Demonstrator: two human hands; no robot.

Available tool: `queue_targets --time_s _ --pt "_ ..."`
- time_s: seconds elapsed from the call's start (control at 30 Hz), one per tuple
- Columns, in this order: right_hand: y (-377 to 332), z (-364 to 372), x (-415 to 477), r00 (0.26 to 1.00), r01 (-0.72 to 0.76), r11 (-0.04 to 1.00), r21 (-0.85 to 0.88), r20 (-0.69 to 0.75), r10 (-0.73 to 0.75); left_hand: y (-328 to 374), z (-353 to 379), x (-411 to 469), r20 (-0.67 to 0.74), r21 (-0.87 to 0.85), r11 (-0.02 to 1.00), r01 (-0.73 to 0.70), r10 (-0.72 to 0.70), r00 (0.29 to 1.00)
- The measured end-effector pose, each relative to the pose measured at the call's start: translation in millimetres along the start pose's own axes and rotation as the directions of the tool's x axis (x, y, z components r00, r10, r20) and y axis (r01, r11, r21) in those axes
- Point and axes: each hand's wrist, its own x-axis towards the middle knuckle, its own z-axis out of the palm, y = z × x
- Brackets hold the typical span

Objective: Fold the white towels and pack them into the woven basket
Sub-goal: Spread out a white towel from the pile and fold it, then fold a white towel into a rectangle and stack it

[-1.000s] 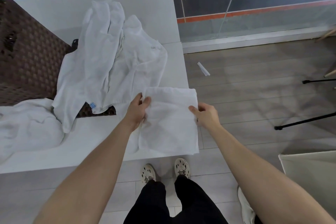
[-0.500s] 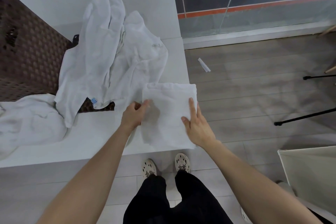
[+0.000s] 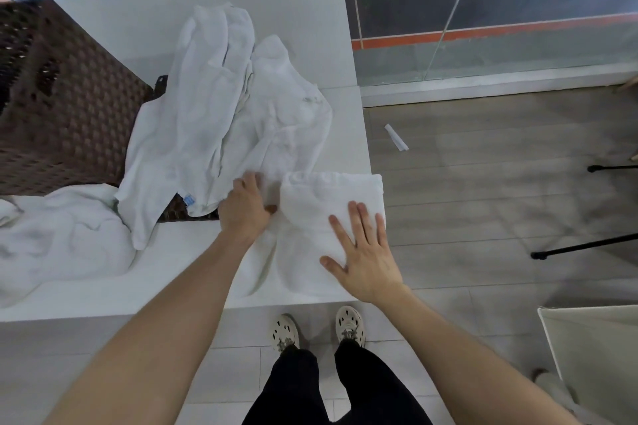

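A small white towel [image 3: 310, 207], folded over, lies at the white table's [image 3: 303, 10] near right corner. My right hand [image 3: 362, 252] presses flat on it with fingers spread. My left hand [image 3: 247, 207] rests knuckles up at the fold's left edge, its thumb touching the towel. Behind them, loose white towels [image 3: 241, 107] lie crumpled and partly draped over the dark brown woven basket [image 3: 62, 107] at the left. Another rumpled towel [image 3: 58, 245] sits at the near left.
A dark woven piece [image 3: 172, 214] shows under the draped towels. On the wooden floor to the right are a paper scrap [image 3: 396, 137] and black stand legs [image 3: 587, 245]. A white bin [image 3: 593, 355] stands at lower right. My feet are below the table edge.
The towel has been folded over to the right and is narrower. My right hand went from holding its right edge to lying flat on top. My left hand let go of the corner and rests beside the fold.
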Motion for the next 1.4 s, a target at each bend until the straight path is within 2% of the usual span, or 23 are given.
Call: queue_targets --time_s 0.17,0.23,0.3,0.37,0.4,0.5,0.53,0.6,0.7,0.77,0.87,0.97,1.0,1.07,1.13,1.23,1.33,1.4 --pt "1 -6 1 0.998 0.0 0.999 0.037 0.066 -0.002 -7 -11 22 0.137 -0.074 0.997 0.018 -0.008 0.991" --pt "0 -10 0 0.994 -0.009 0.998 0.062 0.11 0.003 -11 -28 24 0.09 -0.182 0.982 0.054 -0.038 0.995" --pt "0 -15 2 0.992 -0.016 0.997 0.069 0.13 0.006 -16 -54 27 -0.055 -0.307 0.948 0.085 -0.106 0.993" --pt "0 -17 5 0.988 -0.024 0.998 0.06 0.151 0.015 -24 -89 30 -0.179 -0.497 0.86 0.117 -0.233 0.956" --pt "0 -17 8 0.988 -0.029 0.998 0.06 0.155 0.02 -31 -104 32 -0.198 -0.583 0.801 0.134 -0.3 0.933" --pt "-1 -19 16 0.99 -0.038 0.996 0.077 0.136 0.027 -61 -132 41 -0.164 -0.757 0.637 0.145 -0.4 0.902" --pt "-1 -20 18 0.991 -0.035 0.996 0.08 0.13 0.024 -70 -136 42 -0.142 -0.788 0.594 0.16 -0.429 0.892" --pt "-1 -18 21 0.993 -0.02 0.996 0.089 0.119 0.009 -83 -137 42 -0.126 -0.79 0.578 0.205 -0.48 0.868" --pt "1 -21 20 0.991 0.006 0.995 0.1 0.132 -0.019 -93 -135 36 -0.111 -0.743 0.618 0.257 -0.492 0.864" --pt "4 -24 21 0.99 0.02 0.995 0.096 0.137 -0.033 -103 -135 31 -0.126 -0.73 0.642 0.233 -0.462 0.878" --pt "9 -24 22 1.0 0.015 0.989 0.148 -0.009 -0.014 -116 -148 33 -0.094 -0.814 0.548 0.193 -0.453 0.887" --pt "9 -28 26 0.968 0.038 0.964 0.264 -0.25 0.03 -123 -177 44 -0.035 -0.935 0.322 0.149 -0.501 0.865" --pt "5 -33 31 0.948 0.04 0.957 0.287 -0.313 0.054 -123 -189 47 -0.033 -0.95 0.286 0.127 -0.494 0.869" --pt "-17 -55 47 0.929 -0.013 0.938 0.347 -0.343 0.14 -118 -213 52 -0.073 -0.944 0.321 0.074 -0.423 0.903" --pt "-49 -86 68 0.928 -0.038 0.9 0.433 -0.319 0.193 -117 -233 58 -0.12 -0.932 0.363 -0.006 -0.292 0.949" --pt "-101 -138 110 0.925 0.042 0.847 0.53 -0.34 0.167 -124 -261 59 -0.131 -0.861 0.501 -0.091 -0.045 0.99" --pt "-159 -191 145 0.908 0.117 0.782 0.612 -0.385 0.166 -133 -286 56 -0.123 -0.781 0.586 -0.217 0.196 0.973" --pt "-195 -226 160 0.94 0.121 0.718 0.686 -0.311 0.139 -136 -297 50 -0.102 -0.72 0.621 -0.309 0.346 0.933"
